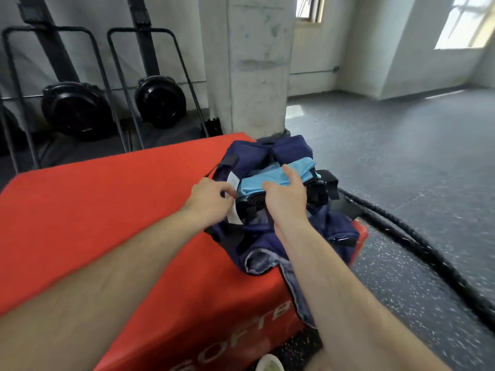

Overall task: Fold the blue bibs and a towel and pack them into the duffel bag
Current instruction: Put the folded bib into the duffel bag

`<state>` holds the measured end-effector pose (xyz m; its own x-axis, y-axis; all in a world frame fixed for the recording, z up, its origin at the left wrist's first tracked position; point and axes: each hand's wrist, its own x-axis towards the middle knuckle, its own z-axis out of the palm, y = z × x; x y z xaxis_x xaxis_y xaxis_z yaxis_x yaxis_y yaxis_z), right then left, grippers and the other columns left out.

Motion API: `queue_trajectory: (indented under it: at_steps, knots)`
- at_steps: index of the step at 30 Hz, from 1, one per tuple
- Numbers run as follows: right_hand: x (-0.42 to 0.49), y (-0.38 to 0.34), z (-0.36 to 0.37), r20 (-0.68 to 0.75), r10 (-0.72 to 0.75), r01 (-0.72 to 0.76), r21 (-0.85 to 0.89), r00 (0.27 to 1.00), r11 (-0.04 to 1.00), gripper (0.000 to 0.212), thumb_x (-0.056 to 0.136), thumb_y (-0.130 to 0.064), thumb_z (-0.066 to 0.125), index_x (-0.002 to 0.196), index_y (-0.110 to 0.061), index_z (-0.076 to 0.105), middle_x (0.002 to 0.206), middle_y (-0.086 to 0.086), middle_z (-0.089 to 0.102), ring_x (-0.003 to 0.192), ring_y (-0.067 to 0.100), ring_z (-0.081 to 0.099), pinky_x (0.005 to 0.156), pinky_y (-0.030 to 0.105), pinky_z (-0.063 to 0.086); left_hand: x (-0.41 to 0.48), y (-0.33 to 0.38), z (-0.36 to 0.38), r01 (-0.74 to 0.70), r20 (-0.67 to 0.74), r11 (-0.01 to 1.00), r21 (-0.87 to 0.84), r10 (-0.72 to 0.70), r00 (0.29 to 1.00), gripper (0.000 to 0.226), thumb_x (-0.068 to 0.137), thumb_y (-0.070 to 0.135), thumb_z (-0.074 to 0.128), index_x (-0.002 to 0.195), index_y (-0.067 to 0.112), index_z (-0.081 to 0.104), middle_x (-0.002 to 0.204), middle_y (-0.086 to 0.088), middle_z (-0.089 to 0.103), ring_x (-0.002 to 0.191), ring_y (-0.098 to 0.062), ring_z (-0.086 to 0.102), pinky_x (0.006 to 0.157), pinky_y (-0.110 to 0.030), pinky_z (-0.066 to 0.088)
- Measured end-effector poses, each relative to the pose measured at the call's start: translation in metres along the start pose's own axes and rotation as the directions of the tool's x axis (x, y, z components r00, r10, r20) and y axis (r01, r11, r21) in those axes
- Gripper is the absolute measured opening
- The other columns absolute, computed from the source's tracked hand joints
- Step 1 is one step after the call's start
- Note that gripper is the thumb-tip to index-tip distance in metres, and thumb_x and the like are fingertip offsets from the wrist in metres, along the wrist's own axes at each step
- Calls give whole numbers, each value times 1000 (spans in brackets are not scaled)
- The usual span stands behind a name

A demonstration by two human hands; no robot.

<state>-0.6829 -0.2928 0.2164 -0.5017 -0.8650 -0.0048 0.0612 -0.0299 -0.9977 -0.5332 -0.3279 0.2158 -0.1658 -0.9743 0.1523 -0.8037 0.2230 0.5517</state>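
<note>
I see the soft navy duffel bag [267,153] slumped on the smooth red padded box [107,215], a folded light-blue towel [267,180] in its open mouth, my right hand [286,194] pressing flat, fingers spread, on the towel, my left hand [211,199] pinching the bag's near rim.

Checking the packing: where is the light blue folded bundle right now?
In the head view, the light blue bundle sits in the open navy duffel bag, under the right hand, beside the left hand.
</note>
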Motion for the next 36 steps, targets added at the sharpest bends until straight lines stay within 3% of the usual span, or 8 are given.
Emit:
queue_trajectory:
  at_steps: [3, 6, 15, 18, 23, 28, 31, 36]
  knots:
    - [12, 10, 5, -10, 38, -38, 17, 999, 999, 65, 82, -6, 63, 143, -26, 52, 141, 3, 45, 114, 19, 60, 104, 36, 50, 14, 4, 10, 70, 144, 967, 246, -108, 984, 43, 82, 24, 51, 121, 26, 68, 121, -17, 55, 111, -41, 54, 93, -38, 45]
    - [24, 19, 13, 21, 94, -94, 6, 995, 996, 67, 83, -7, 61, 145, -28, 49, 144, 0, 38, 116, 21, 57, 105, 39, 49, 24, 6, 5, 73, 113, 982, 173, -94, 989, 41, 81, 8, 53, 120, 5, 64, 123, -17, 57, 113, -37, 57, 88, -36, 44]
    - [52, 24, 65, 20, 159, -160, 37, 987, 986, 68, 88, -6, 55, 150, -31, 42, 149, 6, 30, 123, 26, 51, 106, 31, 43, 31, 9, -17, 18, -59, 1000, 11, -17, 998, 56, 86, -1, 54, 141, 8, 51, 143, -7, 46, 134, -21, 43, 108, -22, 28]
    - [56, 27, 73, 95, 200, -184, -154, 975, 971, 74, 93, -12, 58, 157, -30, 25, 155, 14, 20, 128, 32, 47, 106, 32, 39, 32, 4, -16, 16, -56, 1000, 15, -16, 998, 57, 85, 0, 56, 141, 9, 53, 142, -6, 48, 133, -21, 45, 109, -24, 31]
    - [62, 20, 51, 143, 293, -56, -814, 945, 578, 77, 93, -42, 55, 158, -24, 17, 149, 18, 41, 128, 36, 51, 99, 40, 43, 31, -6, -15, -7, -36, 1000, 17, 8, 999, 56, 85, -1, 56, 140, 10, 53, 142, -4, 49, 132, -18, 45, 106, -19, 29]
    - [60, 6, 55, 256, -180, 267, -963, 950, 41, 42, 93, -44, 52, 128, -22, 61, 142, 12, 45, 130, 35, 39, 103, 44, 34, 31, -12, -13, 0, -34, 1000, 4, 0, 999, 55, 87, 1, 56, 142, 11, 52, 143, -4, 47, 133, -18, 44, 103, -16, 28]
    - [62, 28, 64, 483, -201, 497, -868, 852, 22, 49, 101, -51, 37, 144, -30, 48, 160, 14, 22, 147, 43, 11, 120, 55, 5, 29, -14, -8, -6, -38, 1000, -2, 6, 999, 55, 88, 0, 54, 142, 10, 51, 143, -4, 47, 133, -18, 44, 103, -15, 28]
    - [78, 68, 48, 353, 149, 361, -932, 924, -28, 67, 99, -67, 11, 159, -37, 10, 167, 14, -7, 148, 45, -20, 117, 63, -12, 27, -26, 2, 14, -23, 1000, -3, -14, 1000, 56, 86, 0, 55, 141, 10, 52, 143, -4, 47, 133, -17, 45, 101, -14, 27]
